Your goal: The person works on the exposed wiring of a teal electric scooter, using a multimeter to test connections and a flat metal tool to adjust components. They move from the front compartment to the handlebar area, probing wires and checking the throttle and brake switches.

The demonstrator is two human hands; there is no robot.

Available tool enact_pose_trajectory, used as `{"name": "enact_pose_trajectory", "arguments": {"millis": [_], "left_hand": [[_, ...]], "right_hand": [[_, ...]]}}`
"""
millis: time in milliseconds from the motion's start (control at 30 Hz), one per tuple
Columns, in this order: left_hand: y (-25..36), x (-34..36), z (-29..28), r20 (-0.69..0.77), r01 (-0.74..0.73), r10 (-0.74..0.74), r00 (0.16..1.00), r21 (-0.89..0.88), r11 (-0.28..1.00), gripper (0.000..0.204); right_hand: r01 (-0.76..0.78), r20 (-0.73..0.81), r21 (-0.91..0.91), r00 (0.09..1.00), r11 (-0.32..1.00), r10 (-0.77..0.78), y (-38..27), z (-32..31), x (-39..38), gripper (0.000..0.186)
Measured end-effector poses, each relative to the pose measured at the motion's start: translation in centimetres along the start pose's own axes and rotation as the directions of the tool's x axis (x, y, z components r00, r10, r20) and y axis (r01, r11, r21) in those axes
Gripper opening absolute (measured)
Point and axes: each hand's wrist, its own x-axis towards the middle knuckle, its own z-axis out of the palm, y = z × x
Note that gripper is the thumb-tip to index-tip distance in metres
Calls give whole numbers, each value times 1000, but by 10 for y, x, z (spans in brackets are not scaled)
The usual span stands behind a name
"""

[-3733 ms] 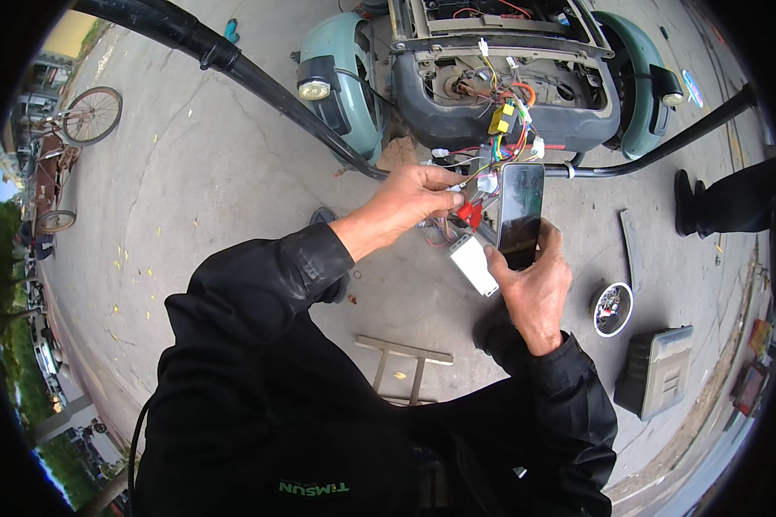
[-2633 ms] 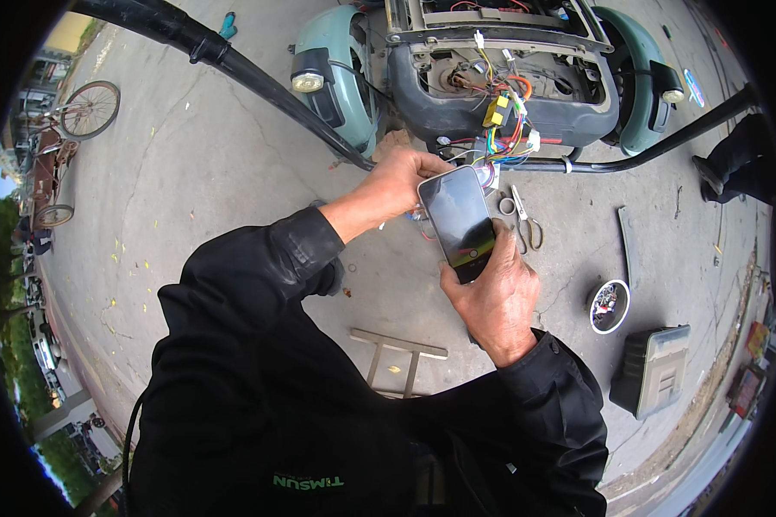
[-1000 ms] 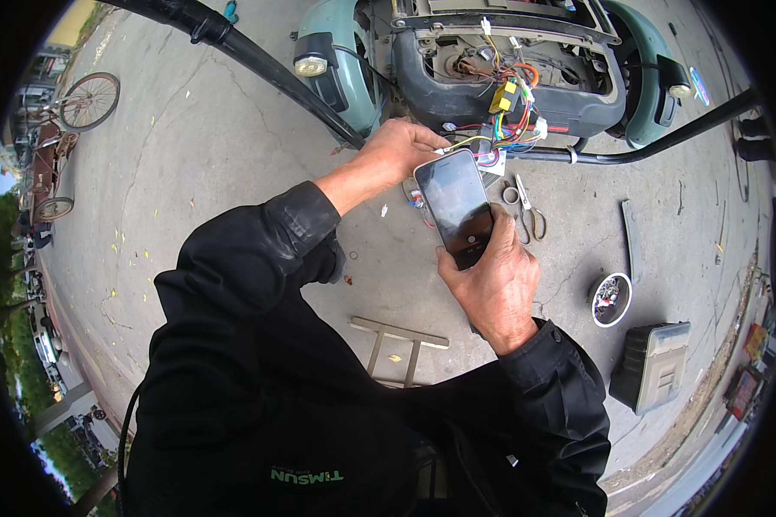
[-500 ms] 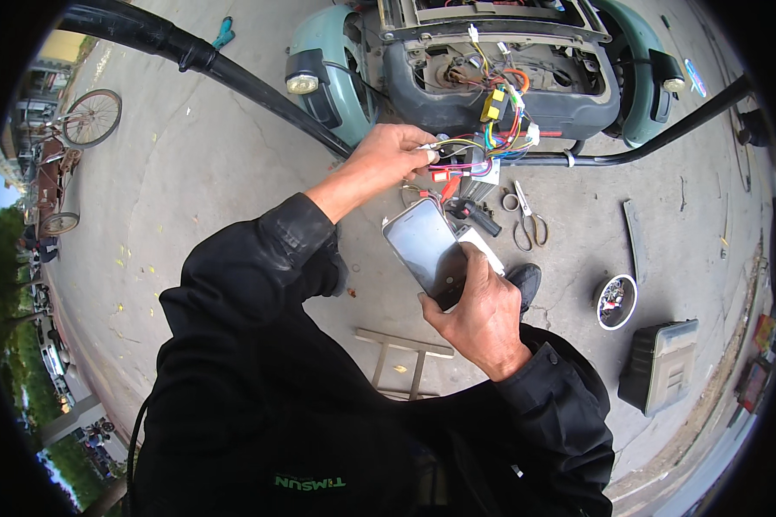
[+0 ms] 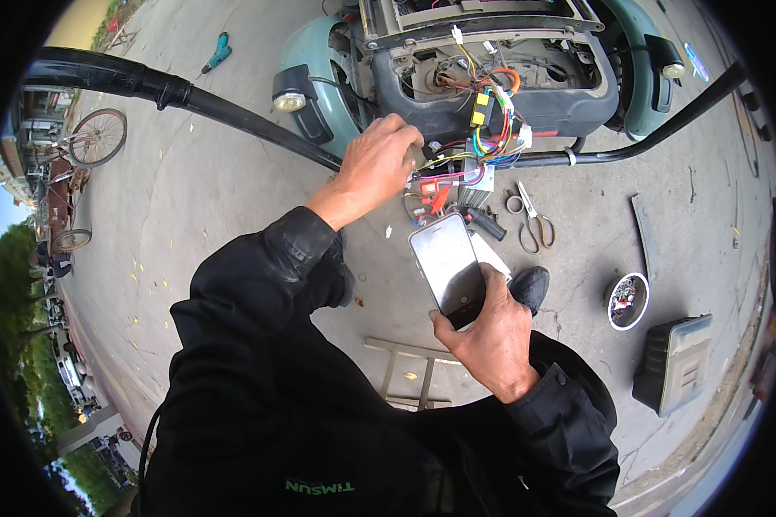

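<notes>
My right hand (image 5: pixel 495 345) is closed round the lower end of a smartphone (image 5: pixel 444 263), thumb along its right side. A pale glare covers most of its screen. At the left end of a bundle of coloured wires (image 5: pixel 483 161), my left hand (image 5: pixel 372 168) has its fingers curled beside a black tube. Its fingertips are hidden, so what they grip cannot be made out. A black-and-yellow block (image 5: pixel 481 109) sits among the wires, with white connectors nearby. Below the wires are a finned metal box (image 5: pixel 477 183), a red connector (image 5: pixel 428 187) and a black handlebar grip (image 5: pixel 485 222).
A green vehicle front (image 5: pixel 500 108) with an opened panel stands ahead, between black tubes (image 5: pixel 233 119). Scissors (image 5: pixel 535 220), a tape roll (image 5: pixel 514 204), a bowl of small parts (image 5: pixel 627 302) and a black case (image 5: pixel 671 364) lie rightward. A wooden stool (image 5: pixel 414 351) is below; a teal power tool (image 5: pixel 217 53) lies far left.
My left hand has turned so its back faces up, hiding the pinch on the wires seen before. The phone has become more upright, its screen brighter. The whole view has shifted slightly.
</notes>
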Motion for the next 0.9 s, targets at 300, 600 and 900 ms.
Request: {"name": "enact_pose_trajectory", "arguments": {"millis": [300, 600, 900], "left_hand": [[60, -11, 7, 53, -32, 37, 998, -89, 996, 27], [87, -40, 41, 281, 61, -10, 960, -173, 983, 29], [81, -17, 31, 219, 72, -46, 975, -113, 991, 27]], "right_hand": [[-263, -116, 432, 932, 863, 343, 15, -20, 14, 65], [-294, -66, 692, 884, 659, 464, 23, -36, 29, 70], [-293, -98, 708, 860, 643, 500, 27, -45, 32, 67]]}}
